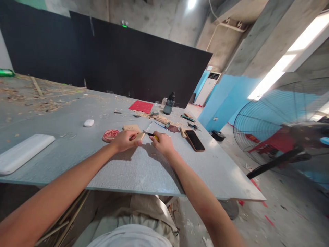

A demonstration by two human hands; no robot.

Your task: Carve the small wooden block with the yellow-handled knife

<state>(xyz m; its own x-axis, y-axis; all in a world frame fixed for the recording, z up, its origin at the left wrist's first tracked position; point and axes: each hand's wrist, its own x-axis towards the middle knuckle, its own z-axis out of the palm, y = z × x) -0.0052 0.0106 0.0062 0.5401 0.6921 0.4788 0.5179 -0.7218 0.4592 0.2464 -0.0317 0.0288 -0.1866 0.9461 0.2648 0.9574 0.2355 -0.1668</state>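
Observation:
My left hand (126, 140) is closed around a small pale wooden block (140, 137), held just above the table. In my right hand (163, 142) is a utility knife (155, 137) with a yellow and black handle, its blade pointing left at the block's right end. Whether the blade touches the wood I cannot tell. Behind my left hand lies another flat wooden piece (131, 128) with faint marks on it. Left of that hand is a round wooden disc (110, 135) with a red carved design.
A phone (195, 140) lies at the right, near wood scraps and tools. Farther back are a dark bottle (169, 104) and a red sheet (141, 106). On the left sit a white earbud case (88, 123) and a long white box (25, 151). A fan (280, 127) stands right of the table (115, 178).

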